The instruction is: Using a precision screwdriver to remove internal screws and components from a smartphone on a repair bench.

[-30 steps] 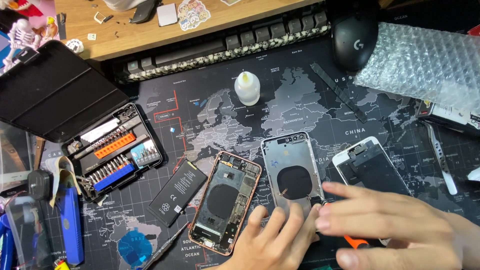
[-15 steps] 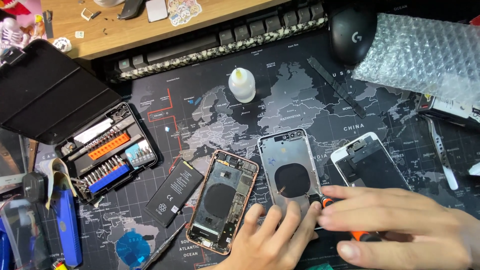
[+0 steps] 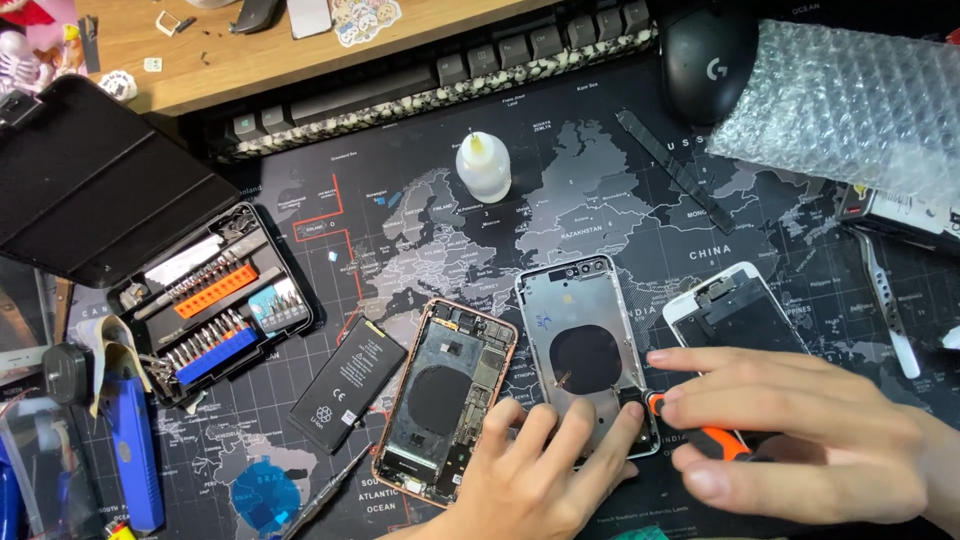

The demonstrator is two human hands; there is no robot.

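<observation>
Two opened phone back housings lie side by side on a dark map-printed mat (image 3: 600,190). My left hand (image 3: 545,470) rests its fingers on the lower edge of the silver housing (image 3: 582,345) and touches the copper-rimmed housing (image 3: 443,395). My right hand (image 3: 795,440) grips an orange-handled screwdriver (image 3: 700,430), its tip at the silver housing's lower right corner. A phone screen assembly (image 3: 735,310) lies just above my right hand. A loose black battery (image 3: 348,385) sits left of the copper-rimmed housing.
An open bit set case (image 3: 210,300) and a black folded cover (image 3: 85,180) are at the left. A small white bottle (image 3: 483,165), a keyboard (image 3: 440,75), a black mouse (image 3: 708,55), bubble wrap (image 3: 850,100), tweezers (image 3: 885,295) and a blue tool (image 3: 130,450) surround the mat.
The view has shifted slightly. My hands stay at the silver housing's lower edge, with the screwdriver tip now more plainly at its lower right corner.
</observation>
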